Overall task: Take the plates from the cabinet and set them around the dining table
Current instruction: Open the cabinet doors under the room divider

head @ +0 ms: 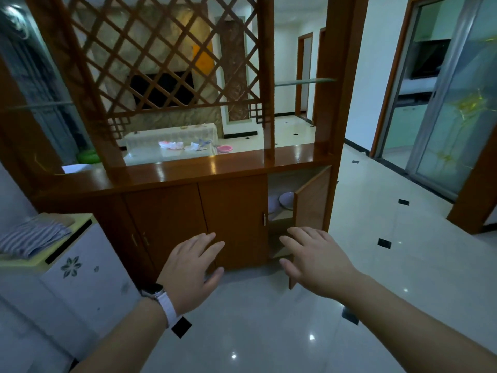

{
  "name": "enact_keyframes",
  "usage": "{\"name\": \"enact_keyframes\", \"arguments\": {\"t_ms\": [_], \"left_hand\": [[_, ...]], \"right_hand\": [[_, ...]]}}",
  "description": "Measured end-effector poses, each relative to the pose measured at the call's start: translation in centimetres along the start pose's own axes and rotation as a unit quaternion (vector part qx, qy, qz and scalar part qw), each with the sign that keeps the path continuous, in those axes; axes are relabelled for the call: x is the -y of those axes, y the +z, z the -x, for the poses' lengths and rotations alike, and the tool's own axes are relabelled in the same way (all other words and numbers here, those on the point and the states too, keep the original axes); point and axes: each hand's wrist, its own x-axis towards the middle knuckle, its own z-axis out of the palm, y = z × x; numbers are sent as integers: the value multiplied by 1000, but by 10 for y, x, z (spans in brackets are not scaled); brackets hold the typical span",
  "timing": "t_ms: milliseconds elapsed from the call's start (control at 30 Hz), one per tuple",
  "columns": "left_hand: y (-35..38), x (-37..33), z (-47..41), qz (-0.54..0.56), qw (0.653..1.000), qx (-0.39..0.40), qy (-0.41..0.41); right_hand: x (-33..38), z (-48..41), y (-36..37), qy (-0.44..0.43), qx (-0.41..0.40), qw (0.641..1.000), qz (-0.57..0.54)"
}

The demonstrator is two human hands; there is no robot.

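A brown wooden cabinet (231, 211) with a lattice screen above stands in front of me. Its rightmost door (312, 203) hangs open, and pale plates (285, 199) stand on a shelf inside, partly hidden by the door. My left hand (192, 267), with a white watch on the wrist, is stretched forward with fingers straight, in front of the shut middle door. My right hand (317, 262) reaches forward with fingers spread, just below the open compartment. Neither hand holds anything. Beyond the lattice, a table (172, 146) under a pale cloth carries small items.
A white appliance (67, 267) with folded striped cloth (32, 236) on top stands at my left. Glossy tiled floor (403, 265) spreads to the right, toward a sliding glass door (457, 109). A green bowl (87, 157) sits behind the cabinet counter.
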Motion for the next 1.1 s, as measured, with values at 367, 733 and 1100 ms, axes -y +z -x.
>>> {"name": "enact_keyframes", "arguments": {"t_ms": [367, 733, 1100], "left_hand": [[48, -13, -127, -23, 1000, 17, 8], [112, 35, -208, -10, 999, 39, 10], [192, 131, -328, 30, 998, 42, 34]], "right_hand": [[-86, -82, 20, 5, 3, 999, -37], [-119, -172, 52, 12, 20, 999, -37], [-142, -320, 88, 52, 46, 998, -13]]}}
